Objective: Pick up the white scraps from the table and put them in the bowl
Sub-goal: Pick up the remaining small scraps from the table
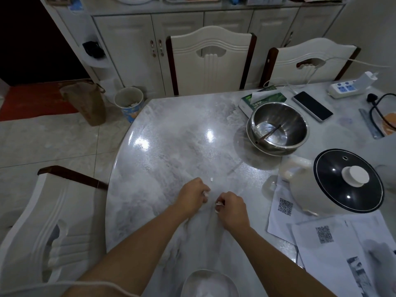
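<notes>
Your fingers [206, 192] on the left hand [190, 195] pinch a white scrap, and the right hand [232, 209] is curled on more white bits. One loose scrap [211, 179] lies on the table [171, 136] just beyond, at one o'clock from the left hand, which is nearer. The steel bowl [278, 125] sits well apart at two o'clock, with bare table between. The electric pot [334, 185] crowds your right.
</notes>
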`<state>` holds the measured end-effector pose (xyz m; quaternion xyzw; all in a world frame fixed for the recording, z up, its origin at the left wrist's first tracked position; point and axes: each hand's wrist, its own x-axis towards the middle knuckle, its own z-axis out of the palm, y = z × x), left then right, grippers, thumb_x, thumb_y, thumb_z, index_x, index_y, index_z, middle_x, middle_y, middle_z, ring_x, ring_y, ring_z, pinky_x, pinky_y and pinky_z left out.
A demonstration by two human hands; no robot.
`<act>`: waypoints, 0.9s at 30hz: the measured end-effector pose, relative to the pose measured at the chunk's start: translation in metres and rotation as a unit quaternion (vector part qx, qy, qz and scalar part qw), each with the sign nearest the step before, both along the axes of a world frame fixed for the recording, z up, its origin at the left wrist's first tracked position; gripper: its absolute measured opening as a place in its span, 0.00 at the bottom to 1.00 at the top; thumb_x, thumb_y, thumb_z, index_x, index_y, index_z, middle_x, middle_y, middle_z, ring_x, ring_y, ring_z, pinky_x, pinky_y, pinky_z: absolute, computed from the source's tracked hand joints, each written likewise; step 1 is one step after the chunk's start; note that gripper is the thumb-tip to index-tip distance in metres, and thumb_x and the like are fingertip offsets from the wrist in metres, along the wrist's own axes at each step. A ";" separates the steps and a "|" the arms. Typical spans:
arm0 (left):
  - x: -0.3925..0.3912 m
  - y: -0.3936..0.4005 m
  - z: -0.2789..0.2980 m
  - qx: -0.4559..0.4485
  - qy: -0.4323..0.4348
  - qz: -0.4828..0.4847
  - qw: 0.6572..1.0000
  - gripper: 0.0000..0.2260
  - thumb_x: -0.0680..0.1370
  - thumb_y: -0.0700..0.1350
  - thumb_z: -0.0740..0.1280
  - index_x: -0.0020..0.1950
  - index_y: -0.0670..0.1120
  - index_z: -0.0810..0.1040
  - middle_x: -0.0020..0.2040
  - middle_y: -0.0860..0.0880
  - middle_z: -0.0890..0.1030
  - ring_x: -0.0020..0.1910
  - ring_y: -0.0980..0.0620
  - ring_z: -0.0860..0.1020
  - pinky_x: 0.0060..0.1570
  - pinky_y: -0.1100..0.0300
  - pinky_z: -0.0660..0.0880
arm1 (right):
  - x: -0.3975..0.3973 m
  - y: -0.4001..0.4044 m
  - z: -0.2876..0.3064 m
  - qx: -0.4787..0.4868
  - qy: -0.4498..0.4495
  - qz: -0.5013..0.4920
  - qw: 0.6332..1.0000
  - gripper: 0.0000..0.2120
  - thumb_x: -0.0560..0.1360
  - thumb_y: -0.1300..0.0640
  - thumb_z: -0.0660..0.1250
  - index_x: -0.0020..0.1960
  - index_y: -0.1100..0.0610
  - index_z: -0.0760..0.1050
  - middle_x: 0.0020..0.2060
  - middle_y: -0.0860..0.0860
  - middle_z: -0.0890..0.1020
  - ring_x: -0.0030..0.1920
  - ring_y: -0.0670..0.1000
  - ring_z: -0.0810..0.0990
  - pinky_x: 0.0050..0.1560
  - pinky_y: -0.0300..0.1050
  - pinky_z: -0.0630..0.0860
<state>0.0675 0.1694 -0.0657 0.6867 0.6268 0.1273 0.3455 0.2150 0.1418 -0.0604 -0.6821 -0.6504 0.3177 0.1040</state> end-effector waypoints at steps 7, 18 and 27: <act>0.000 0.001 -0.004 0.026 0.056 -0.062 0.996 0.06 0.74 0.41 0.69 0.48 0.41 0.83 0.48 0.40 0.82 0.48 0.41 0.80 0.49 0.52 0.77 | 0.000 0.000 0.001 -0.004 -0.001 -0.002 1.000 0.06 0.71 0.66 0.66 0.41 0.59 0.81 0.41 0.55 0.82 0.42 0.54 0.81 0.44 0.49 0.79; 0.014 0.035 -0.001 0.036 -0.031 0.062 0.997 0.12 0.74 0.37 0.68 0.57 0.42 0.79 0.48 0.40 0.82 0.48 0.43 0.79 0.54 0.53 0.75 | 0.003 0.001 -0.002 -0.004 0.011 0.000 1.000 0.07 0.69 0.68 0.65 0.40 0.60 0.80 0.41 0.55 0.82 0.42 0.54 0.81 0.44 0.48 0.79; 0.018 0.046 -0.005 0.018 0.071 -0.011 0.997 0.06 0.76 0.39 0.66 0.49 0.42 0.82 0.50 0.42 0.79 0.49 0.41 0.78 0.47 0.53 0.74 | 0.004 0.003 -0.004 -0.009 0.011 -0.003 1.000 0.07 0.69 0.68 0.65 0.40 0.60 0.80 0.40 0.55 0.82 0.41 0.54 0.80 0.43 0.48 0.79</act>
